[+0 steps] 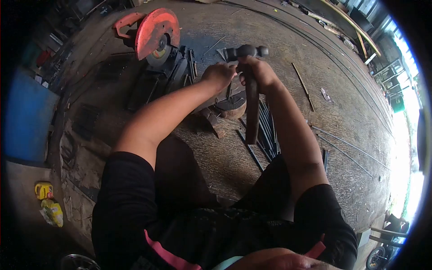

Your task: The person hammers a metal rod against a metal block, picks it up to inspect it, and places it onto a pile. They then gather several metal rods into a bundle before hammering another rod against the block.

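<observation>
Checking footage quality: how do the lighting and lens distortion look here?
Head view: strong fisheye, dark vignette at the corners; daylight blows out the right edge; left side sits in deep shadow; the hammer and both hands, left hand and right hand, stay reasonably sharp.

Dark ball-peen hammer (pixel 249 76), head up, handle hanging down

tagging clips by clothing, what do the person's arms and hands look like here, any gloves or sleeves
No gloves: the left hand and right hand are bare, as are both forearms. No watch or rings show. The black garment with a pink stripe at the bottom edge is lower-body clothing.
</observation>
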`<control>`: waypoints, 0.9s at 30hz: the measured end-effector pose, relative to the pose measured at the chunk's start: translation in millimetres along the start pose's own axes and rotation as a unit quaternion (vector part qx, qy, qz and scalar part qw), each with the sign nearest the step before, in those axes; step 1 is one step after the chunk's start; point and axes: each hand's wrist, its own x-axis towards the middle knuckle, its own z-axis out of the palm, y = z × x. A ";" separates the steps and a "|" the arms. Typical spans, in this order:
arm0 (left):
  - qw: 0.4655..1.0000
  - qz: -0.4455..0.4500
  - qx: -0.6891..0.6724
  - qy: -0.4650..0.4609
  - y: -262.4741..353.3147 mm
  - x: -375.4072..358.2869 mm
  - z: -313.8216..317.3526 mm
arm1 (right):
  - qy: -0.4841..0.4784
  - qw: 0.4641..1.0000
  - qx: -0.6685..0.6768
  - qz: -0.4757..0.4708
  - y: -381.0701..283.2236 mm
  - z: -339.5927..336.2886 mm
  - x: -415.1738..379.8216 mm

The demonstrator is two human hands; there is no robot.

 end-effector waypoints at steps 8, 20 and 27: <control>0.994 0.028 -0.037 0.096 -5.7 1.2 -0.4 | 0.109 0.989 0.090 -0.052 -14.1 -39.0 -44.2; 0.994 0.042 -0.090 0.051 5.0 7.0 10.5 | 0.214 0.975 0.055 0.007 -2.4 -17.8 -89.2; 0.979 -0.026 -0.198 0.032 -13.6 -6.8 0.6 | 0.258 0.966 -0.031 -0.007 -32.7 -0.5 -84.3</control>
